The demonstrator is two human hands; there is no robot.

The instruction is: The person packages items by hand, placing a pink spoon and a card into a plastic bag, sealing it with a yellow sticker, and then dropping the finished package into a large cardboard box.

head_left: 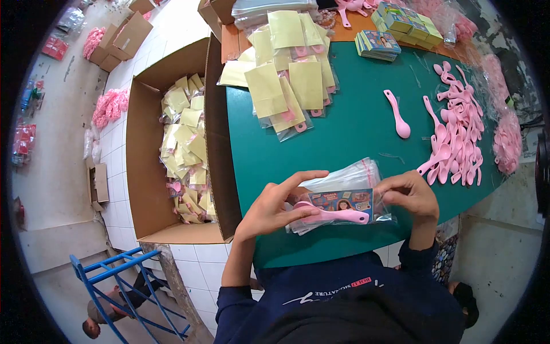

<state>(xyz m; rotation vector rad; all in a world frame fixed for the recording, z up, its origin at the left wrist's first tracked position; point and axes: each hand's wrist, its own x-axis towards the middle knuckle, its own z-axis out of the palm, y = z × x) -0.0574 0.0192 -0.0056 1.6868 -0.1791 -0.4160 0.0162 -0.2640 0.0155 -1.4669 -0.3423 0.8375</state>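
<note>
My left hand [274, 207] is closed on the left end of a clear plastic bag, its thumb over the bowl end of a pink spoon [344, 215]. Behind the spoon, in the same bag, shows a colourful printed card [347, 202]. My right hand [411, 196] pinches the right edge of the bag [385, 217], by the card's end. Just beyond and under my hands lies a stack of clear plastic bags [338, 179] on the green table [321, 143]. A single pink spoon [397, 114] lies farther up the table.
Loose pink spoons [455, 135] are heaped at the right. Packed bags with yellowish card backs [281, 74] lie at the far left, near stacked cards [378, 46]. Left of the table stands a cardboard box [143, 172] of packed bags. A person [109, 307] is near a blue metal frame [114, 261].
</note>
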